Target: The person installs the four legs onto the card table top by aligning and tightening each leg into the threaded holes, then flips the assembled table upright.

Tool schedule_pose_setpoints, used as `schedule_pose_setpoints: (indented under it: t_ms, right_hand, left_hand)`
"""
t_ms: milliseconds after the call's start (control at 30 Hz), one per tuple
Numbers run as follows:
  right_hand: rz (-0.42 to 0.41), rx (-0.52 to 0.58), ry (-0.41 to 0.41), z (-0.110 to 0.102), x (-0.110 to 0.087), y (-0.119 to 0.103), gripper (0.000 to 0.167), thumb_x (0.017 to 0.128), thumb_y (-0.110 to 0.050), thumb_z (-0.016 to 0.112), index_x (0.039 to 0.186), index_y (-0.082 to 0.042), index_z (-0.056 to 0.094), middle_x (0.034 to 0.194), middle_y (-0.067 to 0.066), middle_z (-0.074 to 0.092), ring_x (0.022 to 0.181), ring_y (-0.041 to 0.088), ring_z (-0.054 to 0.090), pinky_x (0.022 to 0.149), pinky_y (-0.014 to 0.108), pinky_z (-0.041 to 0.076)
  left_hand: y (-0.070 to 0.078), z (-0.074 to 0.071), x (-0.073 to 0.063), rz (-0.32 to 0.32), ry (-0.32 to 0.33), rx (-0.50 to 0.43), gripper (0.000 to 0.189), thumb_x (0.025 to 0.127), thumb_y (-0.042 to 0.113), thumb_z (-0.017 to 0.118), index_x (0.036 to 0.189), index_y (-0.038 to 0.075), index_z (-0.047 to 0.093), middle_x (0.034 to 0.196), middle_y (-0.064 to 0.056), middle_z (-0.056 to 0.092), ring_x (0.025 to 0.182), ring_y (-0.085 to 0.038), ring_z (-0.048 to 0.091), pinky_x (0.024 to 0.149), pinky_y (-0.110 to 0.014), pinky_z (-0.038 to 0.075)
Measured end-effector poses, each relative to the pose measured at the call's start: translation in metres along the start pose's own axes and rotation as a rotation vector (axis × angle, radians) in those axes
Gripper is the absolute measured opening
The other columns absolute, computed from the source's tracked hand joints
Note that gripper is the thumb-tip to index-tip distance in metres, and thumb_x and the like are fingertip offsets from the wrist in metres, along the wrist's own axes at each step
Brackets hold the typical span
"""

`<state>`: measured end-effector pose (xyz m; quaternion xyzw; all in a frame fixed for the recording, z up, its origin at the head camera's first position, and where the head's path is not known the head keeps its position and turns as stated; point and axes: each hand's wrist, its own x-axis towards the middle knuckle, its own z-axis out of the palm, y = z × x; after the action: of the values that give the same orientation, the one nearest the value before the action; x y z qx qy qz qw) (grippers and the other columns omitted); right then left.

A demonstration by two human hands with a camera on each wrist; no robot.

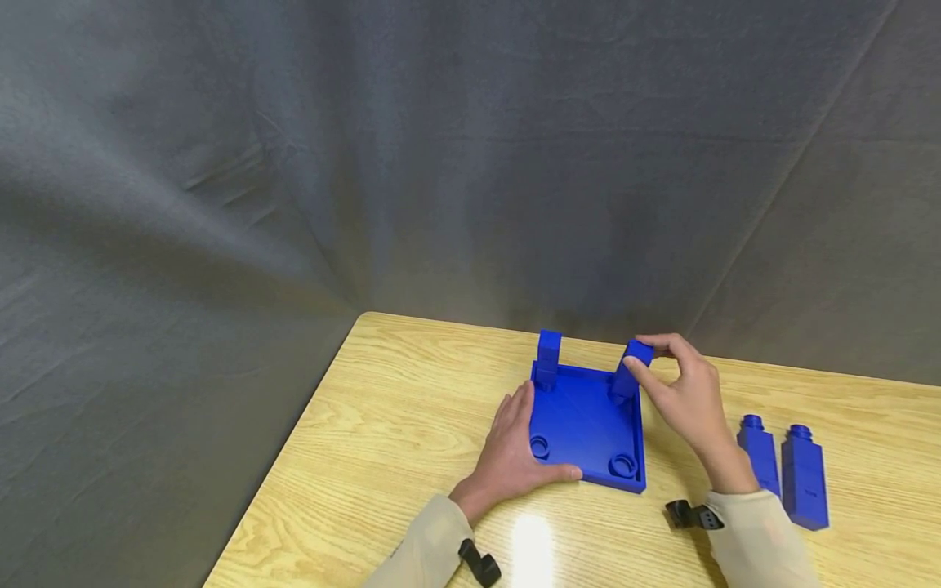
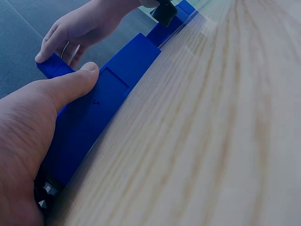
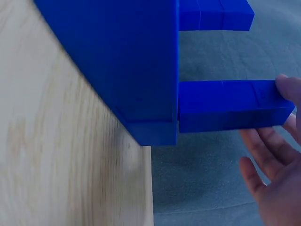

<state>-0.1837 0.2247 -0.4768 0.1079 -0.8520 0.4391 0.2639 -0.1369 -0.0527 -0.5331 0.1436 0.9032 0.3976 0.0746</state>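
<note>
Two posts (image 1: 547,359), in the head view, are standing on the tray (image 1: 588,429) by the desk's (image 1: 412,392) far edge; two loose posts (image 1: 804,482) are lying rightward, farther from that edge, and two sockets (image 1: 623,466) are showing bare: seemingly half done. The right hand (image 1: 694,400) is pinching one post. Left wrist view: the left hand (image 2: 33,115) is bracing the tray, thumb straight. Right wrist view: that post's seating is looking uncertain.

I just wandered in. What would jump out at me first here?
Probably the bright blue tray on the wooden table, with the left hand against its near left corner. Next, the blue post that the right hand pinches at the tray's far right corner, matching another post standing at the far left. Two loose posts lie on the table to the right.
</note>
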Motion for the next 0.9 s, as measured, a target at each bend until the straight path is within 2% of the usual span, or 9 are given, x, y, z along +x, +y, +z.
schedule_pose_setpoints:
  t_ms: [133, 300, 467, 533, 633, 667, 767, 833, 900]
  right_hand:
    - [-0.014, -0.038, 0.051, 0.002, 0.001, -0.003, 0.036, 0.087, -0.003, 0.094, 0.117, -0.001, 0.077, 0.104, 0.016, 0.078, 0.097, -0.007, 0.056, 0.087, 0.024, 0.045]
    - [-0.001, -0.073, 0.050, 0.003, 0.001, -0.006, 0.039, 0.087, -0.005, 0.095, 0.119, 0.000, 0.074, 0.103, 0.018, 0.078, 0.093, 0.023, 0.068, 0.082, 0.030, 0.047]
    - [-0.006, -0.048, -0.055, 0.001, 0.001, -0.002, 0.060, 0.097, -0.015, 0.087, 0.151, -0.004, 0.062, 0.124, 0.025, 0.072, 0.110, 0.041, 0.066, 0.090, 0.039, 0.047]
    - [-0.031, 0.013, -0.094, -0.001, 0.002, 0.000, 0.065, 0.103, -0.012, 0.078, 0.162, -0.005, 0.053, 0.134, 0.027, 0.069, 0.121, 0.036, 0.062, 0.100, 0.037, 0.046]
    - [-0.077, 0.123, -0.127, -0.004, 0.002, 0.003, 0.059, 0.109, -0.001, 0.064, 0.166, -0.004, 0.049, 0.141, 0.026, 0.067, 0.132, 0.015, 0.058, 0.112, 0.021, 0.039]
    - [-0.086, 0.148, -0.134, -0.005, 0.002, 0.003, 0.056, 0.110, 0.001, 0.060, 0.166, -0.004, 0.049, 0.143, 0.022, 0.068, 0.132, 0.007, 0.057, 0.110, 0.013, 0.036]
    - [-0.082, 0.182, -0.152, -0.007, 0.001, 0.004, 0.050, 0.113, 0.001, 0.054, 0.163, -0.005, 0.054, 0.143, 0.005, 0.071, 0.127, -0.009, 0.055, 0.105, 0.010, 0.038]
    - [-0.056, 0.169, -0.158, -0.008, 0.001, 0.005, 0.045, 0.114, -0.002, 0.055, 0.159, -0.006, 0.060, 0.139, -0.003, 0.071, 0.121, -0.011, 0.056, 0.099, 0.012, 0.040]
    - [-0.024, 0.147, -0.163, -0.008, 0.000, 0.006, 0.041, 0.114, -0.006, 0.058, 0.154, -0.007, 0.065, 0.137, -0.003, 0.072, 0.118, -0.010, 0.057, 0.096, 0.017, 0.042]
  left_hand:
    - [0.000, 0.000, 0.000, 0.004, 0.000, -0.002, 0.143, 0.080, 0.066, 0.094, 0.181, 0.017, 0.005, 0.187, -0.002, 0.009, 0.172, -0.035, 0.008, 0.135, -0.065, 0.018]
    - [0.000, 0.000, 0.000, 0.001, -0.002, 0.002, 0.142, 0.080, 0.066, 0.093, 0.181, 0.018, 0.004, 0.187, -0.001, 0.008, 0.172, -0.034, 0.008, 0.135, -0.065, 0.018]
    - [0.001, 0.000, 0.000, -0.002, -0.002, 0.001, 0.142, 0.080, 0.066, 0.093, 0.181, 0.019, 0.004, 0.187, -0.001, 0.009, 0.172, -0.034, 0.008, 0.135, -0.065, 0.018]
    - [0.001, 0.000, 0.000, -0.003, -0.002, 0.003, 0.142, 0.080, 0.066, 0.093, 0.181, 0.018, 0.005, 0.187, -0.001, 0.009, 0.172, -0.034, 0.008, 0.135, -0.064, 0.018]
    - [0.002, 0.000, 0.000, -0.006, -0.005, 0.007, 0.142, 0.080, 0.066, 0.093, 0.181, 0.018, 0.004, 0.187, -0.001, 0.009, 0.172, -0.034, 0.009, 0.135, -0.064, 0.019]
    - [0.002, -0.001, 0.000, -0.006, -0.006, 0.009, 0.142, 0.080, 0.066, 0.093, 0.181, 0.018, 0.004, 0.188, -0.002, 0.008, 0.172, -0.034, 0.009, 0.135, -0.065, 0.019]
    - [0.002, -0.001, 0.000, -0.011, -0.009, 0.008, 0.142, 0.081, 0.066, 0.093, 0.181, 0.018, 0.004, 0.188, -0.002, 0.008, 0.172, -0.034, 0.009, 0.135, -0.065, 0.019]
    - [0.002, -0.001, 0.000, -0.011, -0.010, 0.005, 0.142, 0.081, 0.065, 0.093, 0.181, 0.018, 0.004, 0.188, -0.002, 0.008, 0.172, -0.034, 0.008, 0.135, -0.065, 0.019]
    - [0.001, -0.001, 0.000, -0.009, -0.008, 0.004, 0.143, 0.080, 0.065, 0.094, 0.181, 0.017, 0.004, 0.187, -0.002, 0.008, 0.172, -0.034, 0.009, 0.135, -0.064, 0.019]
